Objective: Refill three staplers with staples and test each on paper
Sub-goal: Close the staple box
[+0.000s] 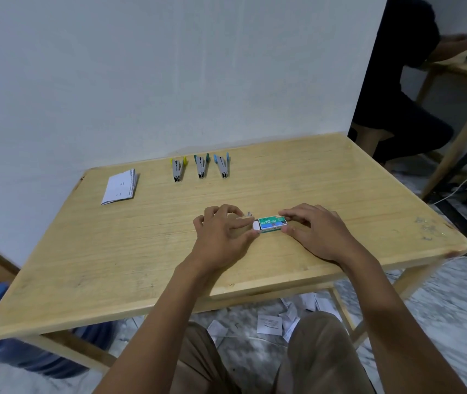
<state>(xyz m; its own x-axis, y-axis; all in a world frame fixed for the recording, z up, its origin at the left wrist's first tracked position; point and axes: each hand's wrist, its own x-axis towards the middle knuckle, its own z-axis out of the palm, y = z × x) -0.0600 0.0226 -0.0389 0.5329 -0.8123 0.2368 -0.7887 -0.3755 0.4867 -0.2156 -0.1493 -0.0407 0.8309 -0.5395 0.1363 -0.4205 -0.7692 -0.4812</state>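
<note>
Small green staple box (272, 223), label reads "No.10-1M", sits mid-table toward the near edge of the light wooden table (113, 251). Right hand (316, 231) pinches its right end; left hand (222, 233) grips the white inner tray end. Three open staplers (201, 166) line the far edge, folded white paper stack (120, 187) to their left.

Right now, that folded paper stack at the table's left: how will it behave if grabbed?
The paper stack looks thin and folded, so probably light and floppy. Its far edge fans open, so sheets may splay or slide apart. Lying flat on the table, it shouldn't roll.
</note>
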